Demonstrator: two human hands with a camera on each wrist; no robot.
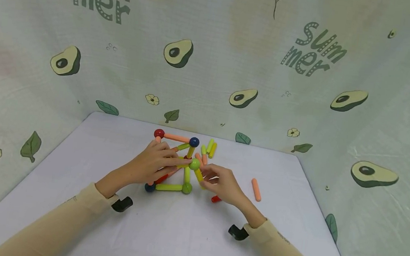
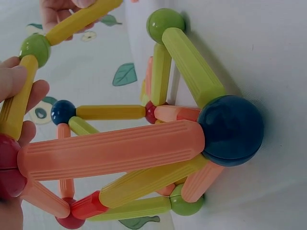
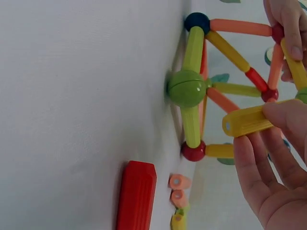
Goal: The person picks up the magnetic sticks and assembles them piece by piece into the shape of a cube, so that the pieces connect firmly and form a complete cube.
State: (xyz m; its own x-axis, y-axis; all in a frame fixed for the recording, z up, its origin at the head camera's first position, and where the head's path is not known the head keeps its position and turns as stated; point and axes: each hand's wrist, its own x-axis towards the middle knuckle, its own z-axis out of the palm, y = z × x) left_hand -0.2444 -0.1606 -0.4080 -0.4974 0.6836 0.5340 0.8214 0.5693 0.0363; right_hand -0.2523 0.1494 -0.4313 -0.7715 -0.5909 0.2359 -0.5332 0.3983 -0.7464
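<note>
A box-shaped frame of magnetic rods and balls stands on the white table, with a lime rod along its near bottom edge between a dark blue ball and a green ball. My left hand holds its upper near side, pinching a yellow rod that runs from a red ball to a raised green ball. Between thumb and fingers, my right hand pinches another yellow rod. That rod's upper end touches the raised green ball; its lower end hangs free in the air.
Near my right hand a red rod lies on the table. Farther right is a single orange rod. Several loose rods, among them a yellow rod, lie behind the frame's right side. A printed cloth hangs behind the table.
</note>
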